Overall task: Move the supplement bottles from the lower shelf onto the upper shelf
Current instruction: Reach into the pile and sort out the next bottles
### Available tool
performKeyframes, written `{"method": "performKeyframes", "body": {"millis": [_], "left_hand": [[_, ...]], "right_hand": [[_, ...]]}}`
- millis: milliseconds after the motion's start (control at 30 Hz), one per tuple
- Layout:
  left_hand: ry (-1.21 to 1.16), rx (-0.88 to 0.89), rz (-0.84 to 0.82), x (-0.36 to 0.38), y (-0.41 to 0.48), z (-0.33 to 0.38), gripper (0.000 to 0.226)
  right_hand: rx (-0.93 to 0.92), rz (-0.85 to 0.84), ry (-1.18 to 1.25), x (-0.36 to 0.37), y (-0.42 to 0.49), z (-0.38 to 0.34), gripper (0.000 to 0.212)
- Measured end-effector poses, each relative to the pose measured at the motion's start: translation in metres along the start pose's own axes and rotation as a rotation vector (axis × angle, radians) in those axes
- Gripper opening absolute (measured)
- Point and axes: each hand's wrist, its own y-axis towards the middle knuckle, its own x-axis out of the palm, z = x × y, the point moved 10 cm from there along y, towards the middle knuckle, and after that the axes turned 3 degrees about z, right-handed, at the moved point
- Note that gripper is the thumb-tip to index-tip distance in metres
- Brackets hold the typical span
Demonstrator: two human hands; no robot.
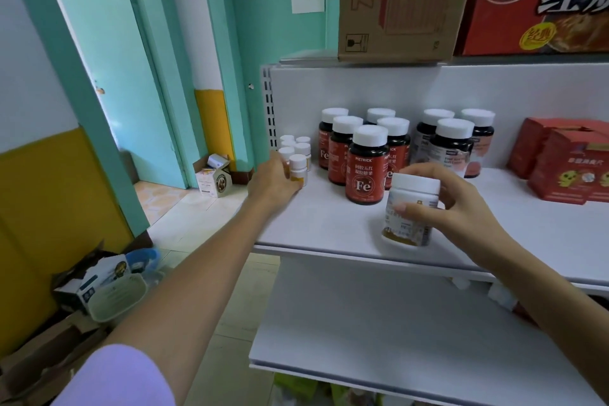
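Observation:
My right hand grips a white supplement bottle with a white cap and yellow base, held at the front of the upper shelf. My left hand reaches to the shelf's left end and holds a small white bottle at the front of a cluster of small white bottles. Behind stand several dark red-labelled bottles and several dark bottles with pale labels, all white-capped. The lower shelf is mostly bare, with a few bottles partly hidden behind my right forearm.
Red cartons fill the upper shelf's right end. A brown cardboard box and a red printed box sit on the top shelf. Open boxes lie on the floor at left, another box by the teal door frame.

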Motion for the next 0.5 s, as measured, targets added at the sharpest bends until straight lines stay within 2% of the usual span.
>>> {"method": "performKeyframes", "body": {"millis": [267,367,500], "left_hand": [[0.063,0.038,0.054,-0.011,-0.023,0.011,0.042],[0.086,0.215,0.128,-0.018,-0.049,0.046,0.033],[0.088,0.529,0.054,0.008,-0.108,0.130,0.026]], "right_hand": [[0.002,-0.011,0.011,-0.021,-0.016,-0.004,0.047],[0.007,-0.001,0.019,-0.043,-0.027,-0.005,0.039],[-0.001,0.045,-0.014,-0.096,-0.050,-0.007,0.035]]}}
